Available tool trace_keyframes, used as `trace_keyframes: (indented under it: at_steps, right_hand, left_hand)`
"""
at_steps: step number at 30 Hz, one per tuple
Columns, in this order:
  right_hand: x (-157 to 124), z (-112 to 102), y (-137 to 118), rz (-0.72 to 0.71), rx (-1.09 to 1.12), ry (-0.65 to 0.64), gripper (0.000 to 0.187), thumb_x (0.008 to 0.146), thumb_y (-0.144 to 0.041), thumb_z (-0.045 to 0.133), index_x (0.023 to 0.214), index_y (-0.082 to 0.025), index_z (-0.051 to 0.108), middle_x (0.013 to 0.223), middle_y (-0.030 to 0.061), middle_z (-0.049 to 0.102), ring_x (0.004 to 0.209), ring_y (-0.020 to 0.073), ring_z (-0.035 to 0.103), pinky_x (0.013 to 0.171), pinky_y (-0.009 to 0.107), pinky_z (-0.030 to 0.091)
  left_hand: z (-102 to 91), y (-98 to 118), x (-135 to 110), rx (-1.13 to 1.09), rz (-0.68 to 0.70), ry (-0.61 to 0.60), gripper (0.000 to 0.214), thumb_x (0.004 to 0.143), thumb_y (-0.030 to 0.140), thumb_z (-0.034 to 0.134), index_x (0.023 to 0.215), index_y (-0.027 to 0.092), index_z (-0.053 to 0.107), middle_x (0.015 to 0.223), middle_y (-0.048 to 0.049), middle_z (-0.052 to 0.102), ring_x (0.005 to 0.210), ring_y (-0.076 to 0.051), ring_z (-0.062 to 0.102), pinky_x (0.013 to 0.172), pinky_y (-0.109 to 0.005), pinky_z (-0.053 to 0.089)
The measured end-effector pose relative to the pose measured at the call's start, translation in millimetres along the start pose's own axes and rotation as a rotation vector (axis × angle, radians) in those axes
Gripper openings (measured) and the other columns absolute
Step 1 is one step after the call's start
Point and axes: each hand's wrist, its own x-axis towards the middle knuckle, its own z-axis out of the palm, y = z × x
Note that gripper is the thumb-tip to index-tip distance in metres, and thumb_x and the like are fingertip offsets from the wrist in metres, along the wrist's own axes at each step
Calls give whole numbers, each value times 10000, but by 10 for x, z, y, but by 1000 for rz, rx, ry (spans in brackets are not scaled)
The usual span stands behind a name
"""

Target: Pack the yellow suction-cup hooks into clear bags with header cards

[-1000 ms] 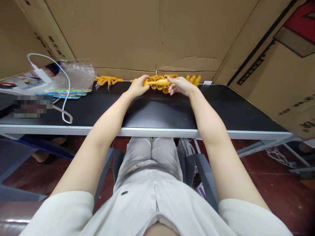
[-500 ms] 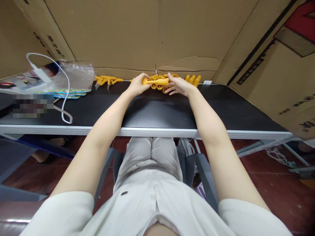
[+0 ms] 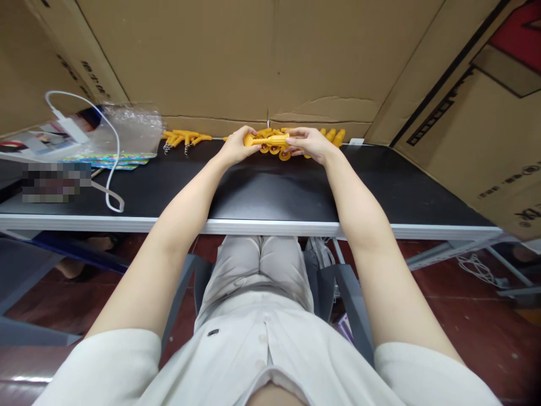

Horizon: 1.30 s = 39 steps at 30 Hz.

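My left hand (image 3: 236,148) and my right hand (image 3: 310,145) reach to the far edge of the black table (image 3: 270,192). Between them they grip a long ribbed yellow plastic piece (image 3: 270,140), one hand on each end, fingers closed round it. It is held just above a heap of small yellow plastic parts (image 3: 274,148) against the cardboard wall. More yellow pieces (image 3: 333,136) lie right of my right hand. A row of yellow handles with metal screws (image 3: 183,138) lies to the left.
Cardboard sheets (image 3: 253,56) wall in the back and right side of the table. At far left lie a clear plastic bag (image 3: 129,128), a white charger and cable (image 3: 107,169) and printed sheets (image 3: 38,141). Below the table edge are my lap and a chair.
My right hand's fingers have curled from lying beside the yellow piece to gripping its right end from above. My left hand has stayed on the left end.
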Motion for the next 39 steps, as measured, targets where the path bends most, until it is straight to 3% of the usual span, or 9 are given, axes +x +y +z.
trace_keyframes:
  at_steps: [3,8,14,22,30,39]
  right_hand:
    - [-56,50,-78,23,26,38,225,969,-326,874,1087,-186,742,1078,71,822,837,150,799,762,232,639]
    - [-129,98,-166,43,45,66,300,926,-424,924,974,-203,726,913,27,777,724,133,753,695,231,590]
    - [-144,113,-180,66,39,84,367,907,-486,939,973,-216,700,811,-7,699,671,130,733,654,223,574]
    - [-138,124,-194,102,36,92,350,1008,-490,836,926,-181,693,749,25,726,595,118,693,595,198,534]
    - [-67,120,-146,128,65,99,341,990,-497,835,932,-185,709,685,19,709,539,121,653,605,229,545]
    - [-48,124,-172,227,31,116,399,947,-571,846,1006,-221,663,673,18,709,584,171,693,649,292,581]
  left_hand:
    - [3,14,-2,-12,-4,-8,359,782,298,763,1122,227,674,1041,-37,710,1020,-257,635,1013,-404,540]
    - [4,12,-3,-29,31,-23,347,785,305,756,1119,234,688,996,-30,690,1001,-256,621,988,-415,552]
    - [-6,45,-19,-20,14,-29,369,787,327,766,1134,222,695,983,-31,691,1012,-264,628,1001,-406,543]
    - [15,14,-8,-8,12,-28,378,802,350,760,1150,220,687,986,-37,701,977,-256,639,980,-402,550]
    - [27,-29,1,-7,31,-46,381,813,360,762,1161,226,683,1008,-39,711,996,-262,648,970,-398,543]
    - [-36,125,-79,130,0,-52,434,837,353,746,1245,220,682,1103,-76,760,1069,-310,685,1032,-437,517]
